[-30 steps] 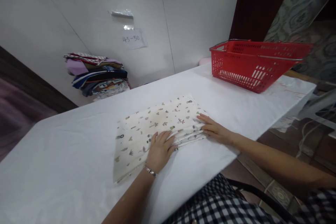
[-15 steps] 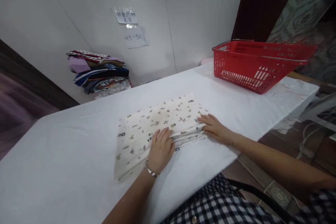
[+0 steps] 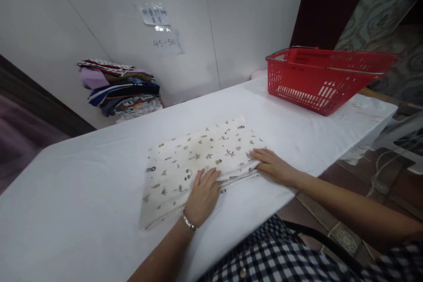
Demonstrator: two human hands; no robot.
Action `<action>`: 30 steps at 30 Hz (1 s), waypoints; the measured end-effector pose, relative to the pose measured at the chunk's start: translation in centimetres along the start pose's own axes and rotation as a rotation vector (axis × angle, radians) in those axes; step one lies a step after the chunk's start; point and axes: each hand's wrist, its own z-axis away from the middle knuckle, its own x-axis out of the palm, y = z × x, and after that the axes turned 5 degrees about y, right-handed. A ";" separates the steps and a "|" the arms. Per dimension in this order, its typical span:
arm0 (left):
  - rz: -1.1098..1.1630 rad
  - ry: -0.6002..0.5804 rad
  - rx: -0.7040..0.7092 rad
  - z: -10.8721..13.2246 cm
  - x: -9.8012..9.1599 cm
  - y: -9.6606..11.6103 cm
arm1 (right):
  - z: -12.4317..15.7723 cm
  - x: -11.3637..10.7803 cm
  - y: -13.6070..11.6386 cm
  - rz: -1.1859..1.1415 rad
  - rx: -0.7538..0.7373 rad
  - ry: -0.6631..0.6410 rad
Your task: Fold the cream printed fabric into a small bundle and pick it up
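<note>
A cream cloth (image 3: 194, 158) with small printed plants and animals lies folded flat in several layers on the white-covered table (image 3: 82, 185). On its near folded edge rests my left hand (image 3: 203, 196), a bracelet at the wrist, fingers stretched over the top layer. My right hand (image 3: 274, 167) touches the near right corner with its fingers laid out on the fabric; its thumb is not clearly visible. Along the near side, between the two hands, the stacked layers show as a slightly uneven edge.
A red plastic basket (image 3: 307, 86) with metal handles stands at the table's back right. Beyond the far edge, against the wall, is a stack of folded clothes (image 3: 122, 86). Paper signs (image 3: 164, 43) hang above it. White cables (image 3: 380, 172) lie off the right side.
The view has shifted slightly. My left hand's fingers lie a little lower and flatter on the cloth's near edge. My right hand stays at the right corner, and the cloth keeps its folded shape.
</note>
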 end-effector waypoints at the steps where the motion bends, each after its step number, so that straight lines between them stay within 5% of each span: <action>1: 0.013 -0.016 0.003 0.0 0.0 0.0 | 0.0 0.1 0.0 -0.006 0.000 -0.003; 17: 0.212 -0.228 -0.219 -1.1 -0.1 -1.0 | -1.0 0.6 0.6 -0.220 -0.011 0.062; 23: 0.083 -0.086 -0.036 -1.2 0.2 -0.1 | -1.2 0.0 0.8 -0.041 -0.033 0.110; 30: 0.116 -0.066 -0.015 0.1 -0.2 -0.1 | 0.4 -0.1 0.5 -0.040 -0.092 0.069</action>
